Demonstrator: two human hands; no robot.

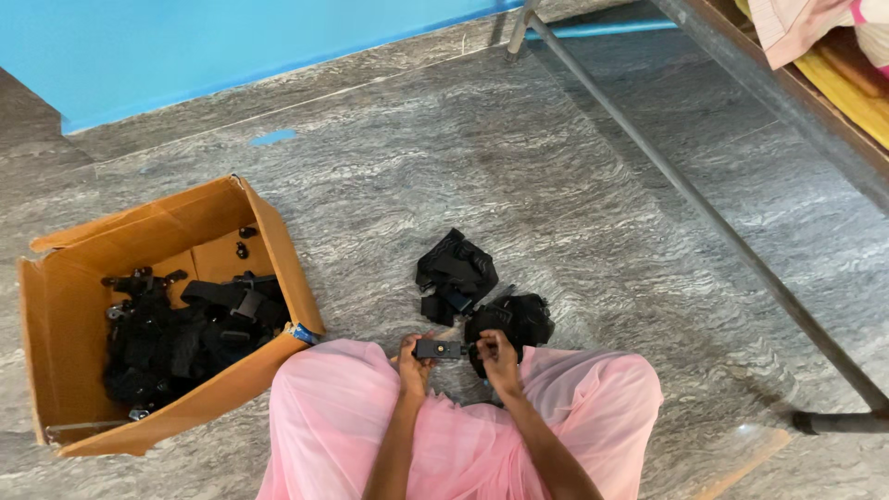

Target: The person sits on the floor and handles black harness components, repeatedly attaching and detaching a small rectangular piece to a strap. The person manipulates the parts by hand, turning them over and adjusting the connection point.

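small black mount (438, 349), between both grips

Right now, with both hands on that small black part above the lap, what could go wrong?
1. The small black part is pinched only at its ends by the left hand and right hand; it might slip onto the stone floor or into the pink cloth.
2. The loose strap bundles lie unsorted close by and could tangle or get mixed.
3. The cardboard box sits well to the left, so reaching into it may be awkward.
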